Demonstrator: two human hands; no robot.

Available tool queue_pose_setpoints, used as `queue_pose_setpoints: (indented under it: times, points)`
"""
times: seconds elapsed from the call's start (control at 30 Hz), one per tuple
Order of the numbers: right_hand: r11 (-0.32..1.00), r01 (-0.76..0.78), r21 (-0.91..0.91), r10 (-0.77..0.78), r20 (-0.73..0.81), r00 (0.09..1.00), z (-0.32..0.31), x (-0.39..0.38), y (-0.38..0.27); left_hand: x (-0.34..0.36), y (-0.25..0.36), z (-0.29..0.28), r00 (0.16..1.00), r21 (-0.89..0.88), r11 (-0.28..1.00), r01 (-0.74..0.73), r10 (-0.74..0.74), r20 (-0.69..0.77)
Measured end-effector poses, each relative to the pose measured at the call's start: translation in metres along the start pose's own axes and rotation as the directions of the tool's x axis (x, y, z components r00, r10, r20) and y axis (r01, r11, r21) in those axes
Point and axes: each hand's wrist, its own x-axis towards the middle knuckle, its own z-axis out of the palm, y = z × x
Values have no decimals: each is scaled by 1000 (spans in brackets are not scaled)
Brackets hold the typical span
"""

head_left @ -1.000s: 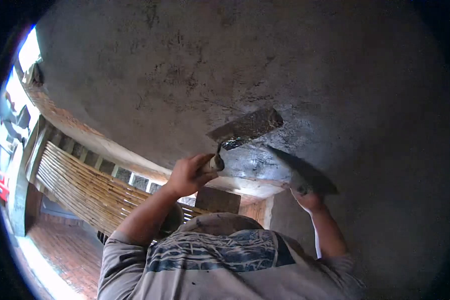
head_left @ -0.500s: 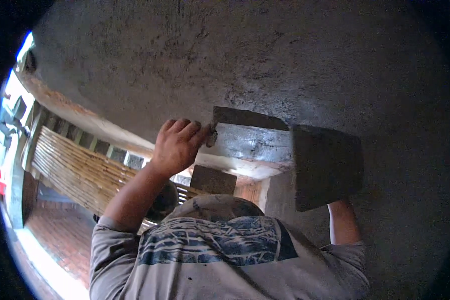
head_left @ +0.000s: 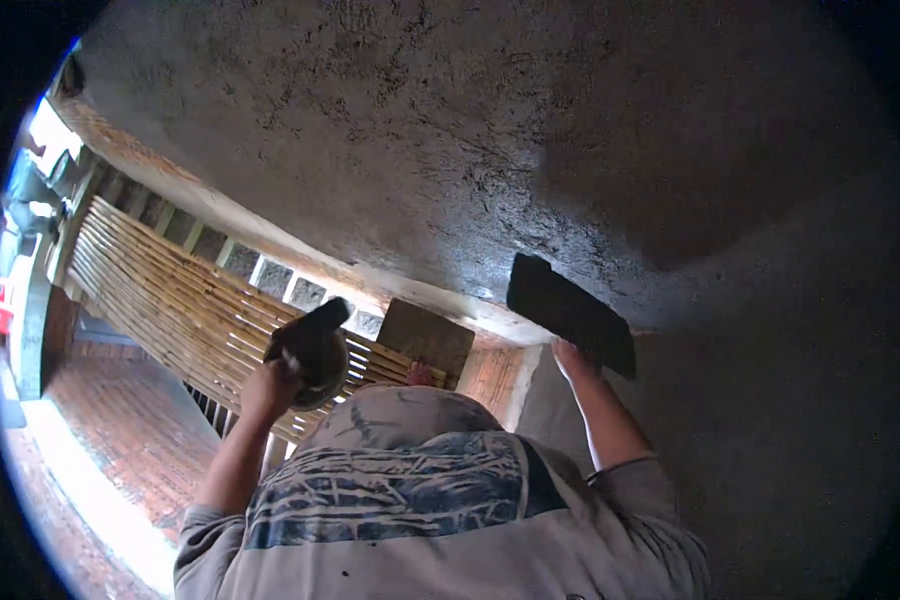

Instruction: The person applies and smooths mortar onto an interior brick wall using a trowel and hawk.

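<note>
My left hand (head_left: 270, 388) is closed round a dark plastering float (head_left: 315, 325), tilted and seen nearly end-on. Just behind the float is a rounded dark container (head_left: 322, 375), partly hidden by it; what the container holds is not visible. On the other side, my right hand (head_left: 572, 358) grips the underside of a dark flat board (head_left: 570, 312), tilted close to the wall. Its fingers are mostly covered by the board. The plastered wall (head_left: 420, 190) is grey, with a rough, wet, shiny patch near the board and a smoother, darker area to the right.
A platform of bamboo poles (head_left: 170, 270) runs along the wall below me. A square brown panel (head_left: 425, 338) lies by its edge, with part of a foot (head_left: 420, 373) beside it. Brick floor (head_left: 120, 440) shows lower down. Another person (head_left: 35, 190) is at the far left.
My left hand has drawn the float off the wall, down and left to the container. My right hand has moved the board leftward and tipped it, uncovering smoother wall.
</note>
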Motion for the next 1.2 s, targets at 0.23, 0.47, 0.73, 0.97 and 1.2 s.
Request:
queue_pose_setpoints:
  times: [0.23, 0.47, 0.73, 0.97, 1.2]
  points:
    - [934, -356, -19, 312, 529, 789, 34, 43, 14, -20, -47, 43, 980, -41, 982, 184, -179, 90]
    - [877, -428, 218, 221, 608, 763, -36, 111, 56, -9, -45, 59, 984, -52, 985, 163, -158, 84]
    - [809, -365, 461, 312, 190, 931, -80, 101, 92, 4, -61, 78, 981, -176, 965, 193, -189, 41]
    - [790, -533, 302, 227, 663, 713, -81, 230, 21, 6, -35, 67, 980, -108, 976, 189, -181, 82]
    - [941, -286, 183, 3, 838, 546, 20, 127, 11, 9, -79, 90, 967, -235, 944, 231, -195, 166]
